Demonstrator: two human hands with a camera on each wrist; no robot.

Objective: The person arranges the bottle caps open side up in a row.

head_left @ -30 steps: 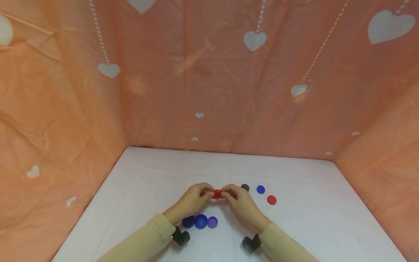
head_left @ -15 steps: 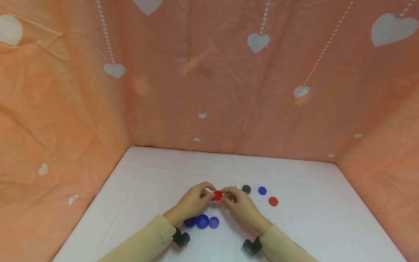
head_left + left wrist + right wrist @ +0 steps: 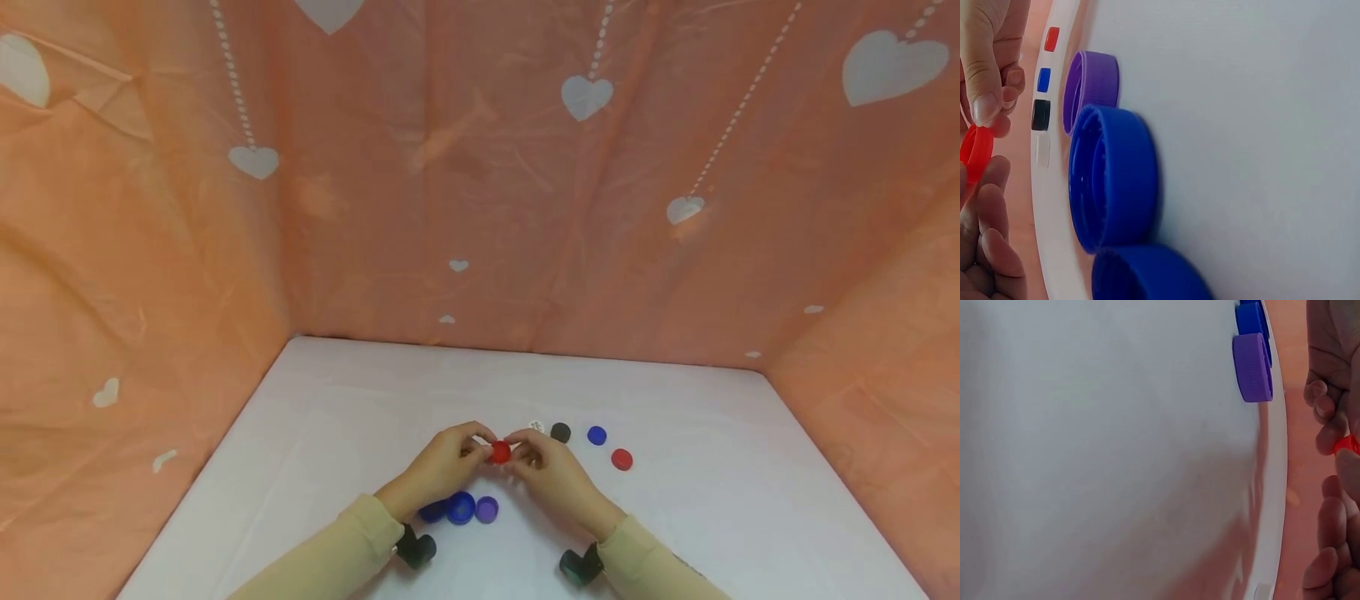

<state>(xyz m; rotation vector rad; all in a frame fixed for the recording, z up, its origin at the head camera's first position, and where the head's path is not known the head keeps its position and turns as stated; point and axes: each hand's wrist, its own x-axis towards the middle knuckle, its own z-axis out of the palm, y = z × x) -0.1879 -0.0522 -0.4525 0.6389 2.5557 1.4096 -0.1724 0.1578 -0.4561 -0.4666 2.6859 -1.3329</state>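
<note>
Between both hands, above the table, is a red bottle cap. My left hand pinches its left edge between thumb and fingers. My right hand pinches the opposite edge, its other fingers curled beneath. In the left wrist view, the right thumb and a fingertip meet on the rim of the red cap. Nearer my body, a purple bottle cap, a blue bottle cap and another dark blue bottle cap lie in a row with hollow sides up; my left wrist partly hides the last.
Beyond my right hand lie a white cap, a black cap, a blue cap and a second red cap. The white table is enclosed by orange cloth walls with heart prints.
The red cap between my hands has turned, with its round face showing more than a second ago. Both hands stay almost in place while the right fingers shift slightly. The caps on the table lie still.
</note>
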